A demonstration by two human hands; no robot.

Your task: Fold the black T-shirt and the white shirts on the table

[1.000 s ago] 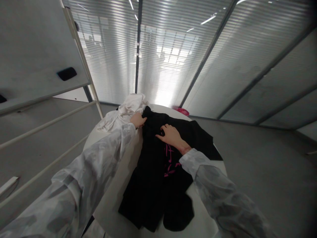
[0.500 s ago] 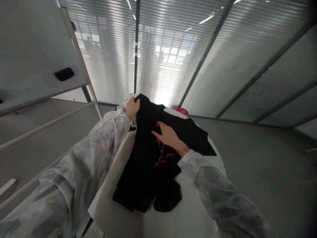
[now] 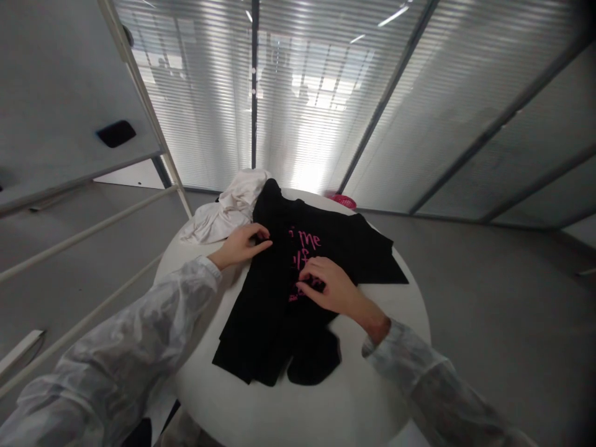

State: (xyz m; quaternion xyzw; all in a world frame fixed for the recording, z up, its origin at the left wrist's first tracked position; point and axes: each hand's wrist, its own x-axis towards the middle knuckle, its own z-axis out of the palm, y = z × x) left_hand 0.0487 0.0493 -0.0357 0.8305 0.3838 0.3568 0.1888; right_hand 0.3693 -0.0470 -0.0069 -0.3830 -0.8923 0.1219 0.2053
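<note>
A black T-shirt [image 3: 270,298] with pink lettering lies on a round white table [image 3: 214,397], its left part folded inward over the print. My left hand [image 3: 242,245] is at the shirt's left edge, thumb and fingers apart, with no cloth visibly gripped. Over the pink lettering hovers or rests my right hand [image 3: 333,287]; its fingers are curled and a small gap shows between thumb and index finger. Whether it touches the fabric I cannot tell. One sleeve spreads to the right, and another part of the shirt extends toward me.
A crumpled white cloth [image 3: 223,211] lies at the table's far left. Behind the far edge shows a pink mesh object [image 3: 343,200]. A whiteboard on a pale frame [image 3: 88,217] stands to the left, and glass partitions with blinds [image 3: 298,112] rise beyond the table.
My left hand has let go of the shirt's far-left edge and come nearer to me. My right hand has moved nearer and curled its fingers, uncovering more lettering.
</note>
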